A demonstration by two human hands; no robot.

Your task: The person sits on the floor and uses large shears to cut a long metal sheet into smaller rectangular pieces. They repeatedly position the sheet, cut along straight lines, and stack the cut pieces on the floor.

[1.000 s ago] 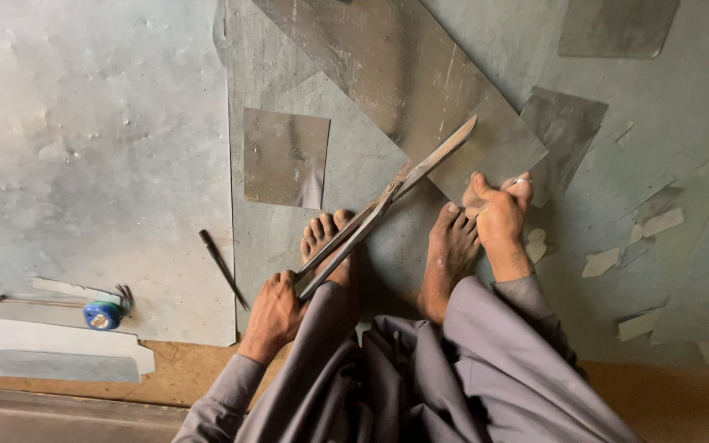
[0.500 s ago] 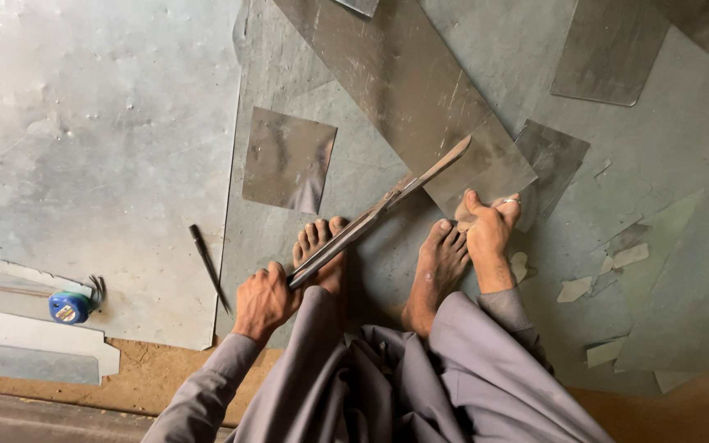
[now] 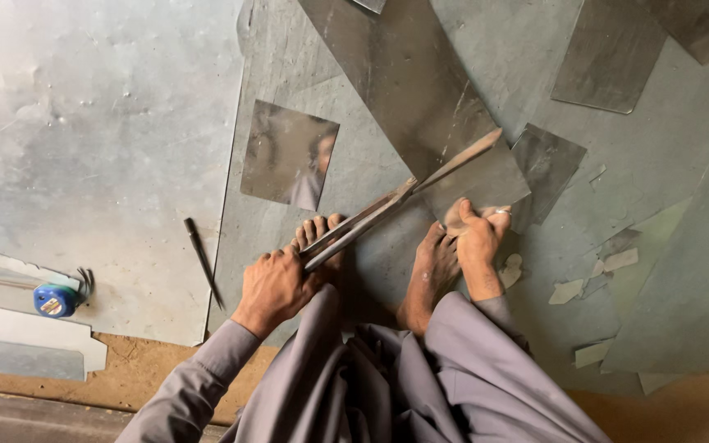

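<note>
While the left hand (image 3: 271, 285) clenches the shears (image 3: 400, 199) handles and the right hand (image 3: 476, 239) grips the strip (image 3: 420, 107) at its near edge, bare toes (image 3: 322, 234) sit just beside; a slip could cut them.

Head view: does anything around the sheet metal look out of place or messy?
Small pale offcut scraps lie scattered on the floor sheets right of the right hand. A thin dark rod lies loose beside the left hand, which grips long metal shears. Nothing looks damaged.
</note>
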